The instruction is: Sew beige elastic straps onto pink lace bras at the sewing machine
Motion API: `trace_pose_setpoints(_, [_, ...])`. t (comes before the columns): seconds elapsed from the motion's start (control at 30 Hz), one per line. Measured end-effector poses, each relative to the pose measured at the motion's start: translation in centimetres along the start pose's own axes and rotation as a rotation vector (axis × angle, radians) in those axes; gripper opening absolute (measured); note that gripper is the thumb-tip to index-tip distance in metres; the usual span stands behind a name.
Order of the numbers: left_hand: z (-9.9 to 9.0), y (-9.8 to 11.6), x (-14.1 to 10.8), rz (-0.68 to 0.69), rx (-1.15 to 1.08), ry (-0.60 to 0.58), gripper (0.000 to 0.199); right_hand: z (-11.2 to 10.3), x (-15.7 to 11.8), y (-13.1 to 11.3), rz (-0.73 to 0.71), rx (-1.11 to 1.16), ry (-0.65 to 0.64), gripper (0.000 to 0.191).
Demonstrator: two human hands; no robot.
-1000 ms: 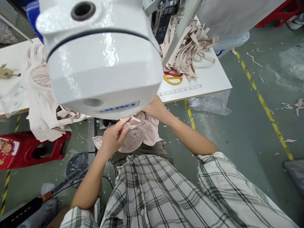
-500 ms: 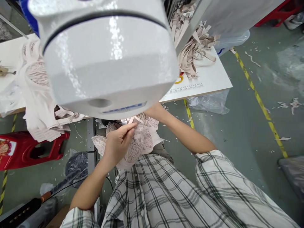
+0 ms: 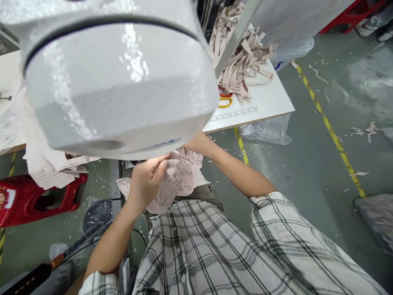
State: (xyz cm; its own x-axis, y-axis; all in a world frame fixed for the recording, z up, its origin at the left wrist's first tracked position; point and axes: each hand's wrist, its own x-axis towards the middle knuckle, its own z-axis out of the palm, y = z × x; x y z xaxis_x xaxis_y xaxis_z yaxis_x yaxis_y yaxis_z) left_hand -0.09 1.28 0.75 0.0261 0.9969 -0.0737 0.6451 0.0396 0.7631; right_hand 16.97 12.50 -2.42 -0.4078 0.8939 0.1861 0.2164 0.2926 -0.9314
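My left hand (image 3: 144, 181) is closed, with thumb and forefinger pinching the upper edge of a pale pink lace bra (image 3: 168, 186). The bra hangs over my lap, and its moulded lace cups face me. My right hand (image 3: 196, 143) reaches under the white head of a sewing machine (image 3: 123, 94) on the far side of the bra. Only its back and wrist show there, the fingers being hidden by the machine. The needle area is also out of sight behind the machine head.
Beige straps (image 3: 242, 65) lie heaped on the white table (image 3: 276, 102), near yellow-handled scissors (image 3: 225, 102) and a clear ruler (image 3: 235, 114). More pale fabric pieces (image 3: 46, 151) hang off the left table edge. A red stool (image 3: 66, 200) stands below them.
My view has shifted, so the machine head sits further left and covers more. My left hand has moved slightly left and down, still pinching the bra's edge. A scalloped trim on the bra shows more clearly.
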Motion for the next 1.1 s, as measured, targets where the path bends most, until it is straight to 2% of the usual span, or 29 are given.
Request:
trace_pose_setpoints(0.13, [-0.1,-0.2,0.1,-0.002,-0.007,-0.024,0.031,-0.1,0.2,0.1,0.002,0.003,-0.009,0.012])
trace_pose_setpoints(0.33, [-0.3,-0.5,0.2,0.027,0.009,-0.037,0.032,0.0,0.2,0.2,0.001,0.015,0.009,0.003])
trace_pose_setpoints(0.73, [0.0,-0.2,0.2,0.034,-0.01,-0.026,0.03,-0.2,0.2,0.0,0.031,0.018,-0.013,0.005])
trace_pose_setpoints(1.1, [-0.3,-0.1,0.2,0.061,0.043,-0.022,0.031,-0.1,1.1,1.8,-0.121,-0.019,-0.024,0.013])
